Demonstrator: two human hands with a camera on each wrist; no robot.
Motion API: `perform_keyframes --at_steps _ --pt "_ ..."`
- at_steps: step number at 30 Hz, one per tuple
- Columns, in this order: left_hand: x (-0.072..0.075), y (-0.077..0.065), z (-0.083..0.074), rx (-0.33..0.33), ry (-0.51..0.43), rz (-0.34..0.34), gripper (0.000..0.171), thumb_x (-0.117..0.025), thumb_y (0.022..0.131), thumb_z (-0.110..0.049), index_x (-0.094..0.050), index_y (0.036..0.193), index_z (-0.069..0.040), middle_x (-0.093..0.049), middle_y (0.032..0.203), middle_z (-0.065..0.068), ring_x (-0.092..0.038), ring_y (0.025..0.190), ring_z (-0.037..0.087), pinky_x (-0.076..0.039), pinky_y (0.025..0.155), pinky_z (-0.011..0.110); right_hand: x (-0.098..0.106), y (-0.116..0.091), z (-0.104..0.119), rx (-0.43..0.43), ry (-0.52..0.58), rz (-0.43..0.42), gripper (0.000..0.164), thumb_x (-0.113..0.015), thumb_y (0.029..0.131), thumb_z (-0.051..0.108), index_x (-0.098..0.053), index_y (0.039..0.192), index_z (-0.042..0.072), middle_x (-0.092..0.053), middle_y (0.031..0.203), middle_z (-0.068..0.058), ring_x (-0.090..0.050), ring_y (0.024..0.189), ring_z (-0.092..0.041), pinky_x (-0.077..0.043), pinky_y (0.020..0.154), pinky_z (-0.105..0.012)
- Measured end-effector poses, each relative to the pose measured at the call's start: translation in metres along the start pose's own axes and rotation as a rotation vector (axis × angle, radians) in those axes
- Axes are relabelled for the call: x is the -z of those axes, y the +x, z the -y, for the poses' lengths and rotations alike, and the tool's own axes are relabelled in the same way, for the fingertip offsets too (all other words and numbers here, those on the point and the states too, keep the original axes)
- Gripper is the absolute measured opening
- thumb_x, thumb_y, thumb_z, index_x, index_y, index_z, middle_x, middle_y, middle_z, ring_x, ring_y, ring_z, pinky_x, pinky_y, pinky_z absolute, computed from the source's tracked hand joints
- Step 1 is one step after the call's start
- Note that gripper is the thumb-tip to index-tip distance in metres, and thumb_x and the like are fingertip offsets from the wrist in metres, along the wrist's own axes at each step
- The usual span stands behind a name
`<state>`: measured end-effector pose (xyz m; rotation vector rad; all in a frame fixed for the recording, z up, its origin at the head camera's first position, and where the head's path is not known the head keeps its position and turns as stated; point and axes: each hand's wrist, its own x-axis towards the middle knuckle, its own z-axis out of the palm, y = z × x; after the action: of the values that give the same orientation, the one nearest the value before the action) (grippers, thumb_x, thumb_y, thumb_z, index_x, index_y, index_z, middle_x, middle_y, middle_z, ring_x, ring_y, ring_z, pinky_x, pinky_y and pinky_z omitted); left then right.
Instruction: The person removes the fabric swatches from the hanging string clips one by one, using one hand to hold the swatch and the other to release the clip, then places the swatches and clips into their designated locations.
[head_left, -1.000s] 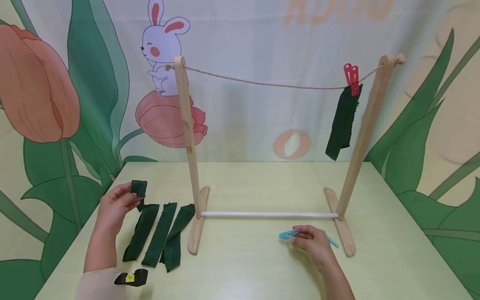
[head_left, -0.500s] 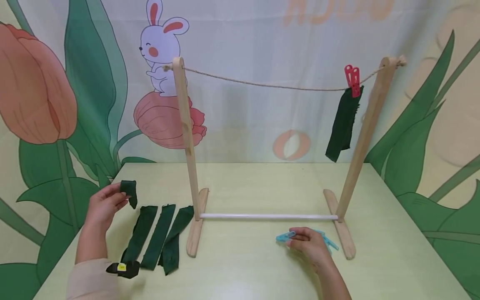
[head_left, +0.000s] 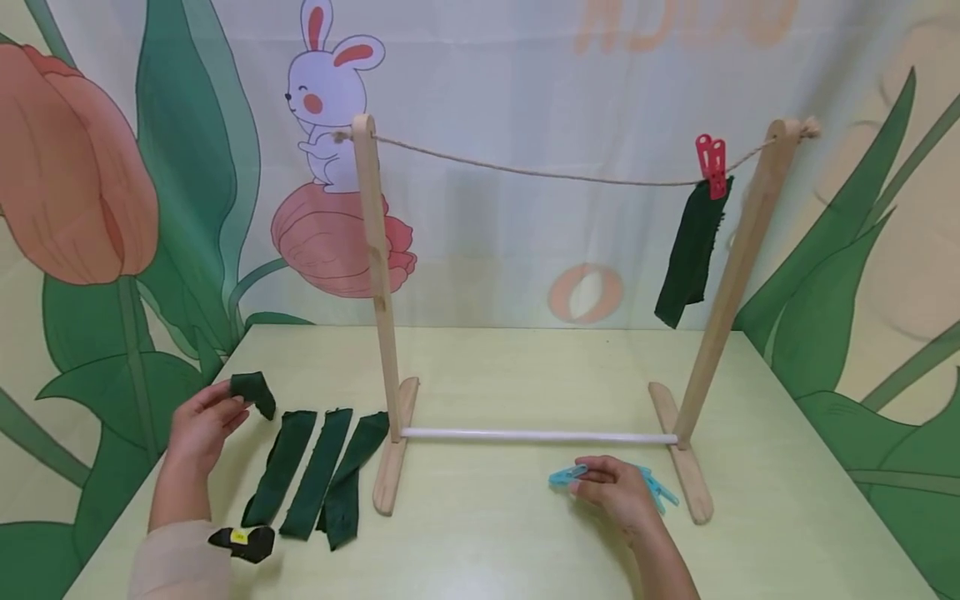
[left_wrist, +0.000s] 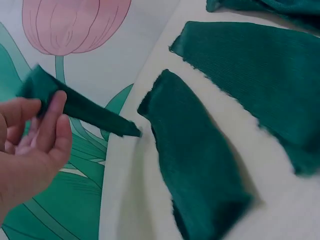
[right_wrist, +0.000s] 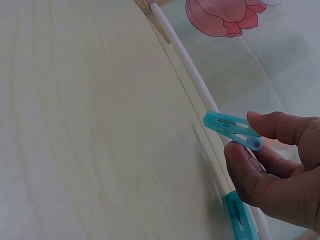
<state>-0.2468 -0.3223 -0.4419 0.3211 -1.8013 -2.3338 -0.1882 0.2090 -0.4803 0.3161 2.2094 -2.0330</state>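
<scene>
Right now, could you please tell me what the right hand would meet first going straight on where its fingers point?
The right hand, pinching a blue clip, would probably meet the stand's left wooden foot first; the white rod runs close by, and height is unclear.

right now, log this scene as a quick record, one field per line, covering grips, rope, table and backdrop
left grip: pinches a green cloth strip
right grip: pinches a blue clothespin
rope: sags between left post and right post
hanging strip: held by red clip near right post
table: three green strips beside left post; at least one more blue clothespin by right grip
backdrop: printed rabbit, flowers
</scene>
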Motion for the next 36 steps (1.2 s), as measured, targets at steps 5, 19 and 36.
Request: perform_keyframes --at_steps 5,19,36 --pt "0.008 -0.011 0.006 0.076 -0.015 -0.103 0.03 -0.046 0.092 0.006 -0.061 0.095 -0.02 -0.056 0.086 -0.003 -0.064 0.071 0.009 -0.052 0.066 0.022 0.0 0.0 -0.002 0.002 -0.02 -0.01 0.04 -0.07 0.075 -0.006 -0.057 0.113 -0.011 -0.061 0.091 -0.013 -0.06 0.077 -0.02 -0.05 0.067 -0.027" --pt "0.044 -0.045 0.017 0.222 0.249 0.047 0.05 -0.046 0.093 0.001 -0.024 0.137 0.014 -0.063 0.079 -0.002 -0.065 0.074 0.012 -0.053 0.07 0.025 -0.001 0.0 -0.006 -0.01 -0.029 -0.032 0.042 -0.07 0.075 -0.007 -0.056 0.114 -0.012 -0.059 0.09 -0.015 -0.057 0.075 -0.019 -0.049 0.065 -0.025" --pt "0.062 -0.054 0.029 0.481 0.432 0.101 0.037 -0.048 0.087 0.009 -0.042 0.123 0.017 -0.065 0.076 0.01 -0.064 0.069 0.02 -0.053 0.065 0.032 0.005 0.0 -0.007 -0.013 -0.107 -0.046 0.04 -0.071 0.074 -0.005 -0.058 0.111 -0.011 -0.062 0.088 -0.012 -0.058 0.077 -0.018 -0.048 0.068 -0.027"
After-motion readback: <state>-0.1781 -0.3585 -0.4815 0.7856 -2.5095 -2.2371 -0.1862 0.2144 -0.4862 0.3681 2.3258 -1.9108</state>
